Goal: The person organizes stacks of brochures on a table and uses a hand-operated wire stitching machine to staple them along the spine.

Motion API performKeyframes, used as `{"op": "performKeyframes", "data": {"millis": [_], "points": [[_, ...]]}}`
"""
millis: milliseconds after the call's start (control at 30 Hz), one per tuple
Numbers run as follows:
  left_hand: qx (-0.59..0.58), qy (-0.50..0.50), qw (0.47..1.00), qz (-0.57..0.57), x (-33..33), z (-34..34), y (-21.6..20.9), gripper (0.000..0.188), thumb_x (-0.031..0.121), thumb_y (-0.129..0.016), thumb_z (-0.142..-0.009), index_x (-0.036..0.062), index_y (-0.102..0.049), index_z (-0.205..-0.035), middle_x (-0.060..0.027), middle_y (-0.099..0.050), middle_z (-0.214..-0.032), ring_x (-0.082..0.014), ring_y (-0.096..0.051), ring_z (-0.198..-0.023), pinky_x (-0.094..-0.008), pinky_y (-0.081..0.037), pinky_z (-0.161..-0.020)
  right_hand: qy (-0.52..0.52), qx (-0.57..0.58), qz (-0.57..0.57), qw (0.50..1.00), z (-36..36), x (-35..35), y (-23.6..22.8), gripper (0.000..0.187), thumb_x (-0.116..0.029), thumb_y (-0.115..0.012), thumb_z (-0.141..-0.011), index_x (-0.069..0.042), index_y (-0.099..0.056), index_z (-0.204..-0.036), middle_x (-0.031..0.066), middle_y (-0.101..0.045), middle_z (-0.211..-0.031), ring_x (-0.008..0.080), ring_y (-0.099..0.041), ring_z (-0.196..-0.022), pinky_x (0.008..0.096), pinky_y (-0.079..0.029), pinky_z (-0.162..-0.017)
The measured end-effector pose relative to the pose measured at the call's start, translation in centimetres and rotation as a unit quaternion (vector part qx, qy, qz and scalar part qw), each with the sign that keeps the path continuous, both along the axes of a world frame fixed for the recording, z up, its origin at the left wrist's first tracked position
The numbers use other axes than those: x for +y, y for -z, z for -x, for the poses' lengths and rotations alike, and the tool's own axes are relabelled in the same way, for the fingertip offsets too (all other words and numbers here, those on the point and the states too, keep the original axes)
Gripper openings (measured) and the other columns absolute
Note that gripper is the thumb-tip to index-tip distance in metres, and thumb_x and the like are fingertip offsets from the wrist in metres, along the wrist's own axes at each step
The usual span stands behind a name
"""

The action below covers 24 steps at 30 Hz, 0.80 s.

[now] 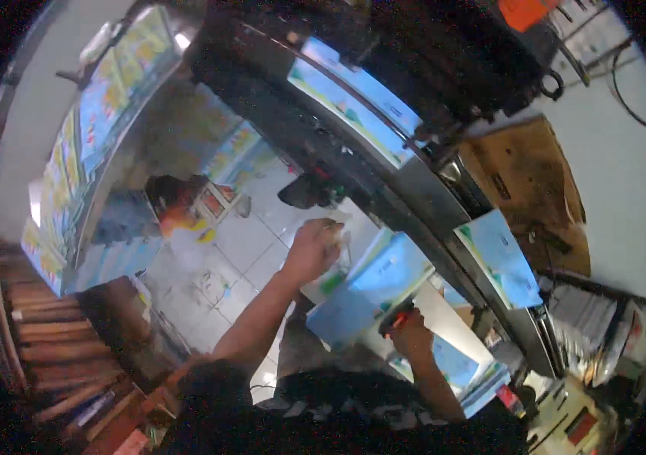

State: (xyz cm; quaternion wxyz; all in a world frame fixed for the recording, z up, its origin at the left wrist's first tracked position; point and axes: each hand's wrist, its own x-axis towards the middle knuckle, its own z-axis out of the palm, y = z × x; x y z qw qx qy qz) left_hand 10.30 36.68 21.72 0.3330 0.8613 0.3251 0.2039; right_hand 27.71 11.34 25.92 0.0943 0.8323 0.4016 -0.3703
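My left hand (314, 249) is raised over the tiled floor, left of a blue printed stack of sheets (380, 284). Its fingers are curled together; what they hold, if anything, is blurred. Close to the stack's right end, my right hand (414, 336) is closed round a small red-and-black tool (397, 321), whose kind I cannot make out. The stack lies tilted in front of my body, beside a long dark machine (406, 186). Below my right forearm lie more blue sheets (455, 362).
Blue sheets (497, 258) rest along the machine's rail, with another blue sheet (361, 106) farther up. Tall piles of printed sheets (73, 167) stand at left, above wooden slats (54, 345). Brown cardboard (523, 182) is at right. Red and yellow items (194, 220) lie on the floor (254, 250).
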Motion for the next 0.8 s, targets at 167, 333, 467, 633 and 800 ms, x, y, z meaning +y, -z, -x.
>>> {"op": "performKeyframes", "data": {"millis": [167,333,467,633,800], "points": [[-0.02,-0.09,0.996,0.018,1.0,2.2,-0.2,0.042,0.014,-0.068,-0.075,0.0076,-0.059,-0.116,-0.0158,-0.059,-0.112,-0.0369,-0.054,-0.103,-0.0454,-0.043,-0.089,0.09,-0.029,0.018,0.995,1.3,1.0,1.1,0.065,-0.039,-0.067,-0.077,0.004,-0.042,-0.119,0.0244,-0.06,-0.102,0.0409,-0.063,-0.094,0.0478,-0.052,-0.082],[-0.054,-0.131,0.988,0.059,1.8,3.5,1.9,0.04,0.013,-0.065,-0.077,0.0056,-0.059,-0.117,-0.0171,-0.061,-0.11,-0.0376,-0.055,-0.102,-0.0442,-0.044,-0.09,0.189,0.079,0.031,0.978,-3.8,-3.9,4.0,0.058,-0.037,-0.065,-0.081,0.004,-0.044,-0.116,0.0206,-0.063,-0.094,0.0385,-0.065,-0.091,0.047,-0.054,-0.078],[-0.058,-0.171,0.982,0.058,1.4,6.0,5.1,0.039,0.013,-0.065,-0.079,0.0046,-0.058,-0.116,-0.0171,-0.06,-0.11,-0.0368,-0.055,-0.103,-0.0434,-0.044,-0.091,0.557,0.516,-0.202,0.619,-4.8,-1.7,-3.6,0.041,-0.04,-0.061,-0.088,-0.005,-0.054,-0.109,0.0094,-0.059,-0.087,0.0189,-0.059,-0.068,0.0288,-0.048,-0.051],[-0.068,-0.202,0.968,0.133,2.0,5.9,6.2,0.036,0.015,-0.063,-0.083,0.0028,-0.057,-0.117,-0.0177,-0.06,-0.109,-0.0362,-0.055,-0.105,-0.0425,-0.044,-0.092,0.356,0.576,-0.268,0.685,-3.5,4.8,-9.6,0.044,-0.048,-0.063,-0.087,-0.009,-0.052,-0.104,0.0057,-0.053,-0.084,0.0222,-0.052,-0.073,0.0319,-0.046,-0.06],[-0.036,-0.218,0.967,0.123,3.0,6.2,7.9,0.038,0.019,-0.062,-0.084,0.0015,-0.056,-0.118,-0.02,-0.059,-0.109,-0.0368,-0.055,-0.105,-0.0419,-0.045,-0.093,0.246,0.462,-0.255,0.813,-2.6,13.0,-14.0,0.043,-0.035,-0.062,-0.089,-0.002,-0.046,-0.111,0.0115,-0.056,-0.093,0.0197,-0.052,-0.078,0.0283,-0.046,-0.068]]}}
